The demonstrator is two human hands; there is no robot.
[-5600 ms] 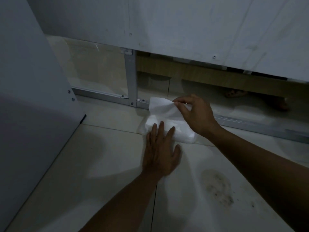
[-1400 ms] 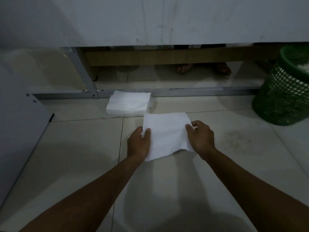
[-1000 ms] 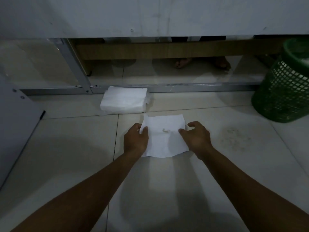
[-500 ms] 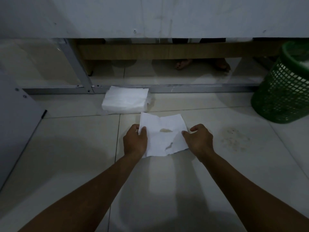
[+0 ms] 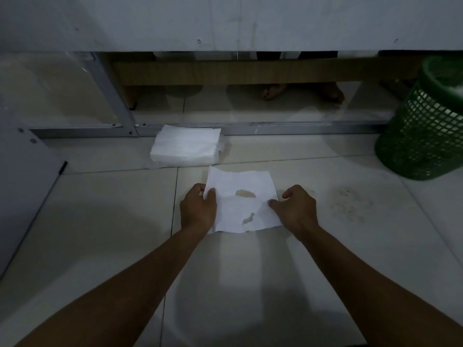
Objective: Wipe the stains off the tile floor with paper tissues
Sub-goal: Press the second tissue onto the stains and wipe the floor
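Within the last second or so the single tissue [image 5: 241,200] went from whole to torn: two ragged holes had opened in its middle, one near the centre of the sheet and a smaller one lower down, with the tile floor [image 5: 105,221] showing through. Before that it had been lifted from the stack of tissues [image 5: 186,146] lying at the upper centre of the frame against the metal rail. A holed sheet would likely wipe poorly, so it probably needed bunching up or swapping for a fresh one. The stain [image 5: 350,204] sat unwiped at right of centre, near the right hand, a faint speckled ring on the tile. The green mesh basket [image 5: 423,131] stood at the far right edge.

The left hand [image 5: 198,209] pinched the tissue's left edge, thumb on top and fingers curled beneath. The right hand [image 5: 294,209] gripped the right edge the same way, fingers curled. Both forearms reached forward from the bottom of the frame, holding the sheet spread just above the floor at centre.
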